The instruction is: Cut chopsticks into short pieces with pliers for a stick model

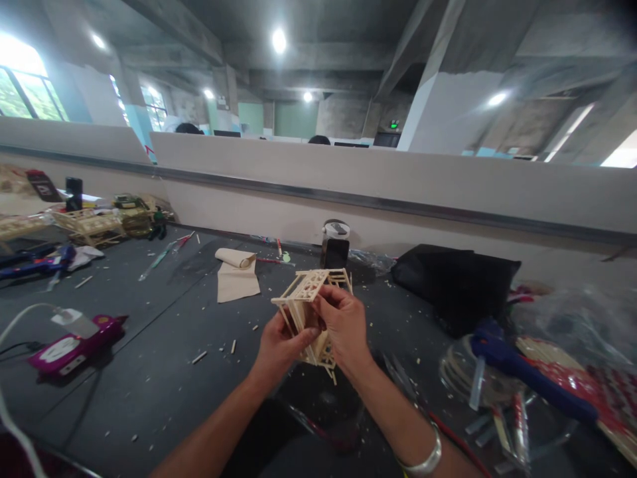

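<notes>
A small model frame of thin wooden sticks (297, 312) is held up over the dark table, in the middle of the head view. My left hand (286, 342) grips its lower left side, thumb across the sticks. At its right side my right hand (343, 322) pinches the edge of a patterned lattice panel (309, 285) that lies on the top. My fingers hide part of the frame's inside and right side. A few sticks (332, 375) poke out at the bottom.
A blue glue gun (527, 378) rests at the right near clear glue sticks (478, 385). Left stands a purple power strip (74, 345) with a plugged-in white adapter (74, 322). Behind are a cloth roll (237, 275), a cup (336, 245) and a black bag (452, 279). Stick scraps (200, 357) litter the table.
</notes>
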Demonstrator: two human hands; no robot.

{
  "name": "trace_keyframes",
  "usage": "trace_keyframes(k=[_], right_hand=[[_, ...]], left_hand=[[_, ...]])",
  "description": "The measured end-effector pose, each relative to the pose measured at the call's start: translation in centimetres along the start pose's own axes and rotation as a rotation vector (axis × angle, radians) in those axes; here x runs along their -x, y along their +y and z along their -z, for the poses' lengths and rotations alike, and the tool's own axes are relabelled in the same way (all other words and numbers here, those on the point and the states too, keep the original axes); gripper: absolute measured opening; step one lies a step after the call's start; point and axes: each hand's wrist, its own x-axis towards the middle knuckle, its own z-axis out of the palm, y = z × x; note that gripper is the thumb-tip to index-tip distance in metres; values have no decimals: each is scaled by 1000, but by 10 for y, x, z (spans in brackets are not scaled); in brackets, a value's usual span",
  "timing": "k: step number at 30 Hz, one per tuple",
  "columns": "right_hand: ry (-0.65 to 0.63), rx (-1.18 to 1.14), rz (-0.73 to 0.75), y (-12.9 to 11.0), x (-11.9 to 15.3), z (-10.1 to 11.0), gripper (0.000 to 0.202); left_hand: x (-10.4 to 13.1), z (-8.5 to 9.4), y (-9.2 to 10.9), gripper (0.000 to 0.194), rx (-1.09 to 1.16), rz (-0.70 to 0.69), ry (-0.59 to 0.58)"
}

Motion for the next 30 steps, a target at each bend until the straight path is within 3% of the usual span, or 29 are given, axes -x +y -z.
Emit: trace_keyframes(k=[8,12,18,22,30], right_hand=[[67,-25,-16,-2,0,-3,9],[51,-34,-48,-7,0,-3,11],[26,-40,-15,-8,0,-2,11],[14,-11,-4,-11,-2,2,14],[-41,63,-127,-9,-9,6,25]], left_hand=[[2,-3,2,36,34,34,-6],[1,-5,3,34,169,70,19],[1,-5,6,31,326,183,-35],[0,-3,3,30,327,176,-35],[1,-5,2,37,215,107,-15]])
